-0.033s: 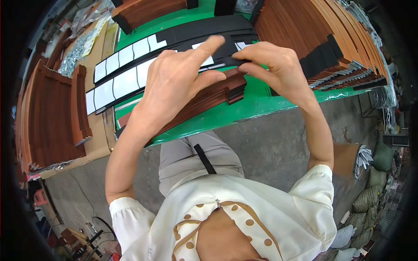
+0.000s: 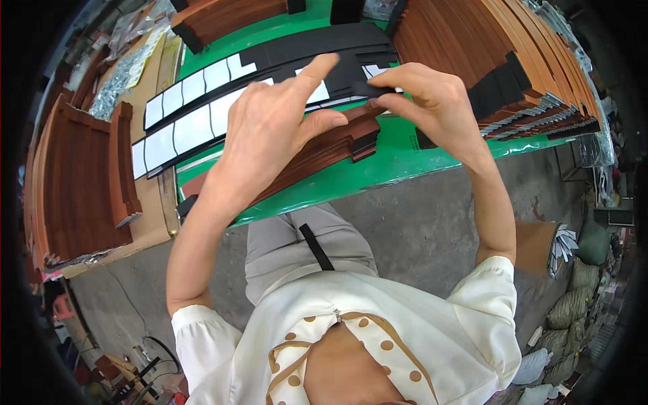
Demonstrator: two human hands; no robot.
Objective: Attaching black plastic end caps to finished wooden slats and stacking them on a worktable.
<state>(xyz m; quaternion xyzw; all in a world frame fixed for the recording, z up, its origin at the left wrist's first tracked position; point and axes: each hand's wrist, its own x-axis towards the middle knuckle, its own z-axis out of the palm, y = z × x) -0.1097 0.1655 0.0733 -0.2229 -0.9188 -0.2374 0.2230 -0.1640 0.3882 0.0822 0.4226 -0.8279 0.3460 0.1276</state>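
My left hand (image 2: 266,125) hovers over the near reddish-brown moulded strip (image 2: 314,150). Its index finger and thumb are spread apart, with nothing visible between them. To the right, the thumb and fingertips of my right hand (image 2: 432,101) close together on a small black pad (image 2: 359,90), partly blurred against the dark sheets behind. A black piece (image 2: 364,144) covers the strip's right end. Beyond my hands lie black sheets (image 2: 304,46) with rows of white rectangles (image 2: 192,131), partly hidden by my left hand.
Everything rests on a green-topped table (image 2: 331,177). Brown moulded pieces are stacked at the right (image 2: 472,50) and the left (image 2: 84,175), the left ones on cardboard (image 2: 152,209). Another brown piece (image 2: 233,23) stands at the back. Sacks (image 2: 570,304) lie on the floor at the right.
My right hand has shifted slightly right with the small black pad. My left hand has drawn slightly left, its fingers still spread.
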